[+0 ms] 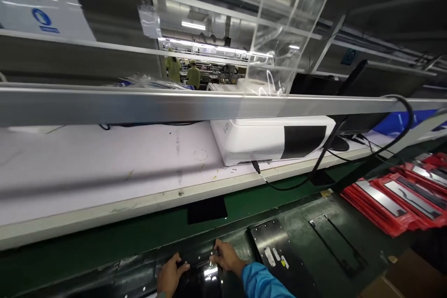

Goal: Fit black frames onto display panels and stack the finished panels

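Both hands gripped the far edge of a glossy black panel [199, 279], the left hand [170, 275] and right hand [225, 257] curled over it, side by side.

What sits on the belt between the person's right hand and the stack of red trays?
In the head view, between the right hand and the red trays, two flat dark plates lie on the green belt: a stickered plate, then a slotted plate.

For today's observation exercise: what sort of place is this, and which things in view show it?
Probably an electronics assembly line in a factory. Both hands, left hand and right hand, rest on a glossy black panel on a green belt; red trays hold parts; uniformed workers stand behind.
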The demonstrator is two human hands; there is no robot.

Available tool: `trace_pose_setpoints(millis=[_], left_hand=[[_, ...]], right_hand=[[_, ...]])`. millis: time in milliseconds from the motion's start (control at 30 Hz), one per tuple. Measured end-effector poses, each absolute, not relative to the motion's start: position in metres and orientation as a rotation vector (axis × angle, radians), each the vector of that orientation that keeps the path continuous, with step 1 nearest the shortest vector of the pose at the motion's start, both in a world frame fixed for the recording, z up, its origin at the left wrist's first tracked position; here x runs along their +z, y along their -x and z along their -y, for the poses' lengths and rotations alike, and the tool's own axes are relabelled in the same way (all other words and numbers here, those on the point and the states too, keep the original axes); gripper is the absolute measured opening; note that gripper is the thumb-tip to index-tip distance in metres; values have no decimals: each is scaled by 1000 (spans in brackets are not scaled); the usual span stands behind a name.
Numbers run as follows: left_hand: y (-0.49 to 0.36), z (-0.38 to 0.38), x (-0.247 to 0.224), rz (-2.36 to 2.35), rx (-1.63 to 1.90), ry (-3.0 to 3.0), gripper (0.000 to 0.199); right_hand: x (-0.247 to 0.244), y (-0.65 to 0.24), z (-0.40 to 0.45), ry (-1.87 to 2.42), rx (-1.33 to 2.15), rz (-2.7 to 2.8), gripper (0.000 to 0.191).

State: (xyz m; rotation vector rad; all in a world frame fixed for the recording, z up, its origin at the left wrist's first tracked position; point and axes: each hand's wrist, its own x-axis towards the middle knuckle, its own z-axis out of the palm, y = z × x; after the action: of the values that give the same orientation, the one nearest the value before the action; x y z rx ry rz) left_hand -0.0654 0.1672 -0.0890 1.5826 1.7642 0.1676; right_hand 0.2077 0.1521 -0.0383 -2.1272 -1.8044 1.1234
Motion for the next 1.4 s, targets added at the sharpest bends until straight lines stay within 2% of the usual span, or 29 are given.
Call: trace_pose_setpoints(millis=[67, 167, 267, 333, 433, 533, 733, 800, 1000, 1133, 1233, 1400], left_hand=[[64, -156, -75, -1751, 280, -1609, 24], [78, -111, -59, -1963, 482, -1564, 43], [113, -39, -57, -2296, 440, -1447, 55], [137, 10, -61, -2456, 292, -1233, 64], [161, 62, -67, -2467, 197, -1009, 76], [169, 81, -70, -2459, 235, -959, 76], [184, 76, -68, -2462, 311, -680, 71], [197, 74, -69, -2451, 347, -575, 64], [234, 80, -52, -2255, 632, -593, 28], [227, 88, -13, -2208, 793, -710, 24], [198, 94, 23, -2195, 880, -972, 25], [157, 96, 53, -1847, 931, -1238, 32]], right_hand=[[-28, -201, -147, 2179, 1021, 1831, 30], [-16, -182, -121, 2279, 841, 1742, 33], [-18, -154, -75, 2315, 648, 1656, 39], [-23, -131, -44, 2226, 704, 1724, 36], [-27, -88, -13, 1924, 1074, 2023, 32], [-23, -38, -4, 1752, 1293, 2298, 44], [-17, 25, 6, 1909, 1355, 2397, 84], [-16, 32, 13, 1901, 1362, 2410, 89], [-21, 34, 13, 1820, 1529, 2244, 78], [-10, 43, -3, 1747, 1820, 1755, 84], [16, 49, -14, 1745, 1780, 1625, 84], [50, 34, -17, 1952, 1412, 1723, 39]])
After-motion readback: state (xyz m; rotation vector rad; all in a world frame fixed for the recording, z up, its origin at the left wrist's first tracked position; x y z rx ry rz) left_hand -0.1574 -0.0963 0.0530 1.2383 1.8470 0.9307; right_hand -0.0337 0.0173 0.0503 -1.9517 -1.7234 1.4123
